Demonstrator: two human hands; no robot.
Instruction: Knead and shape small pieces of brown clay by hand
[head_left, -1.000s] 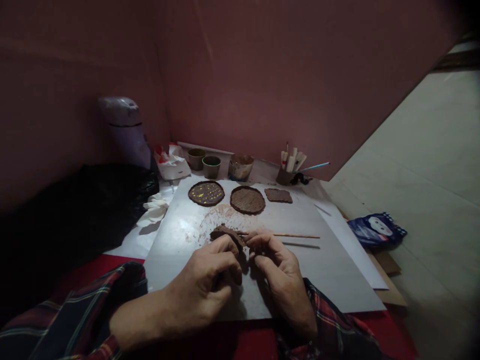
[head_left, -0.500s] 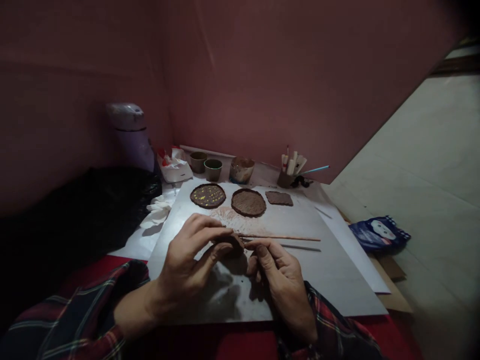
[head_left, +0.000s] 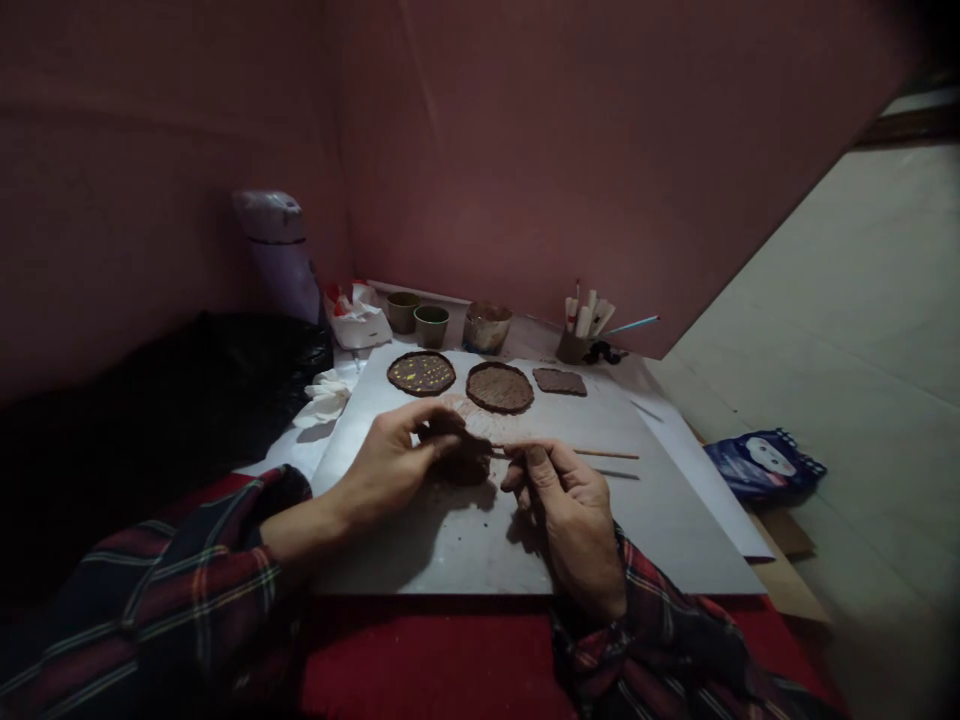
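Here, left hand [head_left: 390, 465] grip holding clay [head_left: 459, 466]; right hand [head_left: 571, 505] grip narrow, pinching stick [head_left: 604, 454] just beside it; discs [head_left: 499, 387] beyond both grips.

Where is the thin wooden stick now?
In the head view, the wooden stick is over the grey board, right of centre, its left end at the right hand.

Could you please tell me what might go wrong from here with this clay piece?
The small brown clay piece, pinched by the left hand, could tear or drop onto the grey board. The right hand sits by the thin wooden stick; a nudge might roll it into the textured round clay disc.
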